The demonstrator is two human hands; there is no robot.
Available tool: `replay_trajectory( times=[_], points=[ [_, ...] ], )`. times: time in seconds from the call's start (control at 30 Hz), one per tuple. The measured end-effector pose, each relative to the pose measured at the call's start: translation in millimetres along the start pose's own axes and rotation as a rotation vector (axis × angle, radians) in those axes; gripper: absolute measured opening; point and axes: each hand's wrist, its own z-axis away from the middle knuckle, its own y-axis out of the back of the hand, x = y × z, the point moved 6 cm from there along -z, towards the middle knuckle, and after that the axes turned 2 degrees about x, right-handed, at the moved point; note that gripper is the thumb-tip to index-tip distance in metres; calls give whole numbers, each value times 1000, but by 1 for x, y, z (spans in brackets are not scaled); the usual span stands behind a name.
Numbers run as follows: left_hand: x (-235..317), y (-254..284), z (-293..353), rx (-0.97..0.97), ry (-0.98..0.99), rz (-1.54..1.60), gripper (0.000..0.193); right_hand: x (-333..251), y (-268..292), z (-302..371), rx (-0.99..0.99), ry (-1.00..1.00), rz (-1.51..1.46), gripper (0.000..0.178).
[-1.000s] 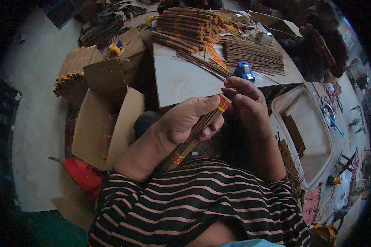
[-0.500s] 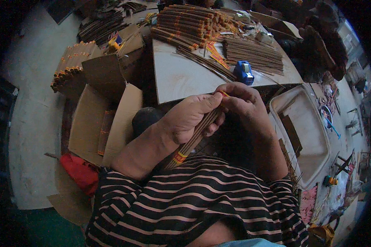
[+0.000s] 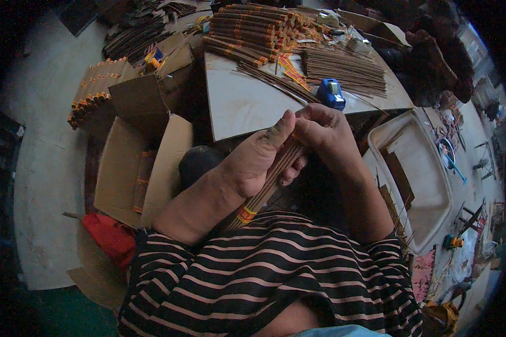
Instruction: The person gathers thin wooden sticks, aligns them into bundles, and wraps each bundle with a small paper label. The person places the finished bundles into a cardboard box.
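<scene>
A bundle of thin brown incense sticks [image 3: 273, 175] slants up and away from my body, with a red and yellow paper band [image 3: 245, 214] round its near end. My left hand [image 3: 248, 163] is closed round the bundle from below, its thumb lifted and pointing up toward the far end. The fingers of my right hand [image 3: 327, 132] are bent and pinched on that far end, covering its tip. A bit of yellow shows just under the right fingers. Beyond my hands, a blue tape dispenser [image 3: 331, 94] stands on the white table [image 3: 247, 104].
Banded incense bundles [image 3: 247, 31] are piled on the table beside loose sticks [image 3: 343, 73] and red-yellow paper strips [image 3: 293, 72]. To the left, an open cardboard box [image 3: 171, 149] holds a few bundles. A white plastic tub [image 3: 433, 185] lies right. Another person [image 3: 441, 56] sits at the far right.
My left thumb has lifted off the bundle's far end. My right hand has shifted slightly left and up over that end, hiding the red and yellow strip seen there before.
</scene>
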Motion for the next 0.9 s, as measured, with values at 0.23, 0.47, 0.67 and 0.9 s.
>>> replay_trajectory(
  times=[0.23, 0.47, 0.67, 0.9],
  points=[
    [7, -8, 6, -74, -28, -136, 43, 12, 3, -8, -6, 7, -126, 41],
    [41, -10, 9, -107, -206, -282, 38, 22, -2, -8, -12, 94, -456, 61],
    [169, 0, 26, -20, -1047, -381, 30, 45, 19, -3, 165, 7, -322, 28],
    [197, 72, -7, 399, -1349, -456, 25, 82, 40, -8, 95, -42, -247, 21]
  ],
)
